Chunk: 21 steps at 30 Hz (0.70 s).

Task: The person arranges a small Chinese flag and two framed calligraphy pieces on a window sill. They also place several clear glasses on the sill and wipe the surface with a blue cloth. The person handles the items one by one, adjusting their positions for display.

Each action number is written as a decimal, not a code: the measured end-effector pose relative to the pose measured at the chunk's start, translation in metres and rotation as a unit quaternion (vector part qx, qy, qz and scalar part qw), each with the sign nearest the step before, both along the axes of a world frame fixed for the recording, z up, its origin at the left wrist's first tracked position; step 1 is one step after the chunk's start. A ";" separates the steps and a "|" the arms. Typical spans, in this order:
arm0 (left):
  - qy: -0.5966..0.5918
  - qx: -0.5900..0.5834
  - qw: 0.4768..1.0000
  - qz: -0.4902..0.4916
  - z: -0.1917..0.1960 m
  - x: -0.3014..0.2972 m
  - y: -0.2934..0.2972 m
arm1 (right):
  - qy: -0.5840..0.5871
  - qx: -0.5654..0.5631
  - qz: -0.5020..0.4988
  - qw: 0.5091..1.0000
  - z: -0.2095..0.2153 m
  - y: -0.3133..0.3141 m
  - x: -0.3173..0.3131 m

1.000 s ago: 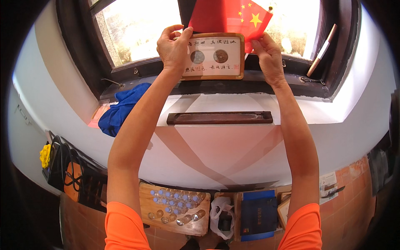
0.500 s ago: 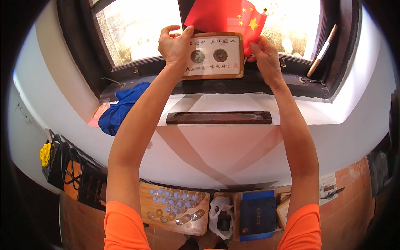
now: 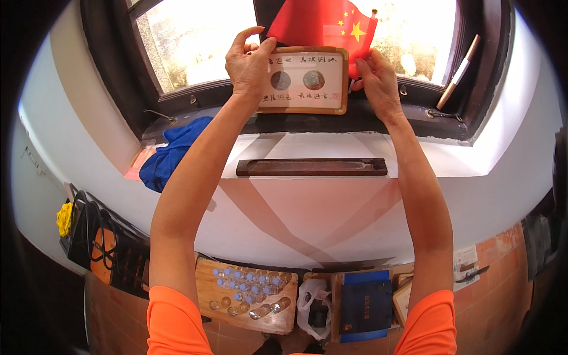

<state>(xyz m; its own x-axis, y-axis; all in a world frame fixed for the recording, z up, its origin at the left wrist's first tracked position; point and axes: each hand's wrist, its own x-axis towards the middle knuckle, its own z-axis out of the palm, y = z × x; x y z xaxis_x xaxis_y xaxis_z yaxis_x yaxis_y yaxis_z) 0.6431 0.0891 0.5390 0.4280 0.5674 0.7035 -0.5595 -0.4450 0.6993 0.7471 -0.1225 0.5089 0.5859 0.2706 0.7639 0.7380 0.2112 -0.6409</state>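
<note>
My left hand point(image 3: 246, 68) is at the upper left corner of a small wood-edged picture frame point(image 3: 303, 109), thumb along its edge and index finger raised. Two dark round coin-like discs and rows of brush writing show on the frame's white sheet. My right hand point(image 3: 378, 83) has thumb and fingers closed on the lower part of a red flag point(image 3: 328, 26) with yellow stars, beside the frame's right edge. A short end of its stick shows below the fingers. The flag rises behind the frame, in front of the bright window; its top is cut off.
A long dark wooden tray point(image 3: 310, 167) lies on the white sill. Blue cloth point(image 3: 171, 155) is bunched at its left, and a brown-and-white stick point(image 3: 458, 74) leans at the right. Below are a wooden board point(image 3: 216, 310) with several small bottles, a plastic bag point(image 3: 307, 296) and a blue folder point(image 3: 367, 305).
The frame has shifted slightly right and its light reflections have changed. The flag's fabric has shifted a little, and my left index finger is raised higher.
</note>
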 end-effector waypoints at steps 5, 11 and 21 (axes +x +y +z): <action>0.003 0.021 1.000 -0.022 0.001 -0.001 0.002 | -0.015 0.004 0.029 0.999 0.001 0.000 -0.003; 0.010 0.003 0.999 -0.040 0.002 -0.002 0.001 | -0.015 0.009 0.043 0.999 0.002 0.001 -0.004; -0.006 0.017 0.983 0.181 -0.001 0.003 -0.004 | 0.021 0.002 -0.043 0.999 -0.002 0.000 0.005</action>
